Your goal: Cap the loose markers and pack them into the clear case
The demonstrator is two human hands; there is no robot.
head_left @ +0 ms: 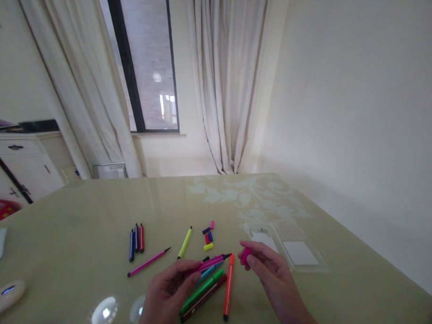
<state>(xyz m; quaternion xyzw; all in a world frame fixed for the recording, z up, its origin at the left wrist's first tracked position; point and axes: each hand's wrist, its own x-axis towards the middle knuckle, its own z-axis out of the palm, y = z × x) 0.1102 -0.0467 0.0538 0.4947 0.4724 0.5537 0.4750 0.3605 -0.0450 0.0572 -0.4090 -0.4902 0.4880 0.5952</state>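
1. The left hand [167,292] pinches a magenta felt-tip marker with a dark exposed tip [209,262] between thumb and fingers, holding it low over the table with the tip pointing right.
2. The right hand [269,268] has its fingertips pressed together on a small magenta plastic cap [246,255], which sits just beside the marker's tip, apart from it and roughly in line with it.
3. Judging by how things lie, capping is partly done: three dark blue and red markers [136,239] lie side by side to the left with caps on.
4. Left, it seems: a pink marker [148,262] and a yellow-green marker [185,242] lie uncapped, and a cluster of small loose caps [208,236] (purple, red, blue, yellow, pink) waits just behind them.
5. Under the left hand lie a teal, a green and a dark red marker [204,291], with an orange marker [227,287] beside them; whether their caps are on is hard to tell.
6. A clear plastic case [287,249] lies to the right on the pale green glass-topped table [75,232].
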